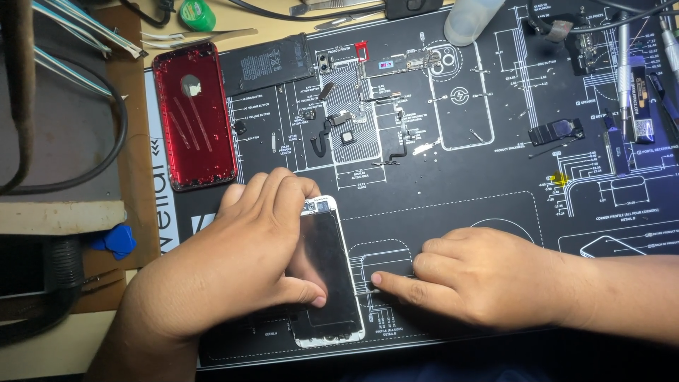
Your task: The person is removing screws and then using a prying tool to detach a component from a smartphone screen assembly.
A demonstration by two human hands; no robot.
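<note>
My left hand (265,240) grips a white-framed phone screen with a dark glass face (329,272), fingers curled over its top edge and thumb pressed on the glass; it lies on the black printed work mat (460,205) covering the tabletop. My right hand (481,276) rests just beside it, loosely curled, forefinger extended onto the mat and holding nothing. Farther off lie a glossy red phone back housing (194,117) and a flat black battery (265,64).

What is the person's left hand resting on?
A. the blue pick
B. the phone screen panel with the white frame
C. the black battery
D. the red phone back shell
B: the left hand grips the white-framed screen panel, while the red shell lies untouched farther up the mat.
</note>
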